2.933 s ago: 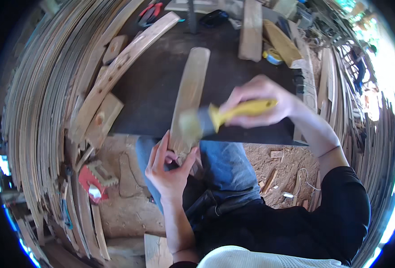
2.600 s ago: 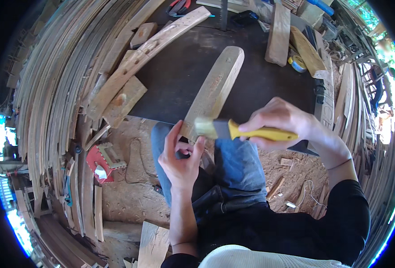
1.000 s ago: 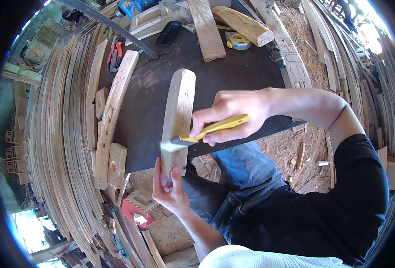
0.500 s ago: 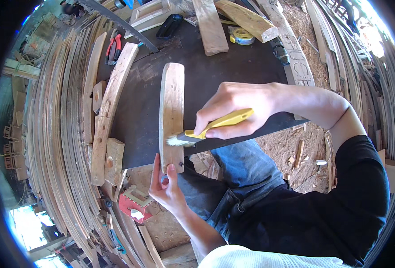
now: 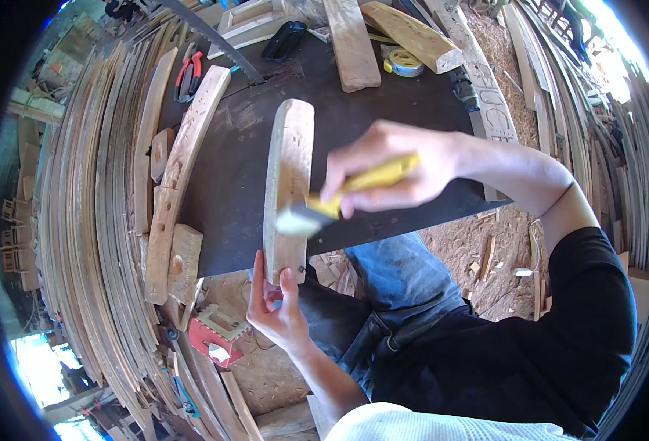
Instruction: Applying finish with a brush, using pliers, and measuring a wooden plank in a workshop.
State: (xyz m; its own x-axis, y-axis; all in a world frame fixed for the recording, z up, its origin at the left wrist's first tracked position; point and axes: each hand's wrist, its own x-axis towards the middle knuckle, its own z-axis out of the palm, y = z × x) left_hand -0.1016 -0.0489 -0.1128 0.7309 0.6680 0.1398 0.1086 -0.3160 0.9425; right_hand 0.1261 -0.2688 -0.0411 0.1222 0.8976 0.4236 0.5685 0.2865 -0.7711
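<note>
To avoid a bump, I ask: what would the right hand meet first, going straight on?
Probably the long pale wooden board held by the left hand; the right hand aims its yellow-handled brush there. Blur hides whether bristles touch.

Daylight is flooding in through a bright opening [image 5: 618, 48] at upper right and a lower-left gap [image 5: 38, 367], both burning out to white with bluish fringes, while soft light is reaching the dark tabletop [image 5: 229, 184] and the black shirt [image 5: 508, 360] is swallowing detail. Motion blur is smearing the right hand [image 5: 387, 158] and the yellow-handled brush [image 5: 326, 206], whereas the left hand [image 5: 280, 316] and the wooden piece [image 5: 290, 176] are showing fairly sharp. The fisheye is bending the long planks [image 5: 104, 220] into arcs, the corners are sinking to black, and the upper-left background is looking hazy, perhaps from glare.
</note>
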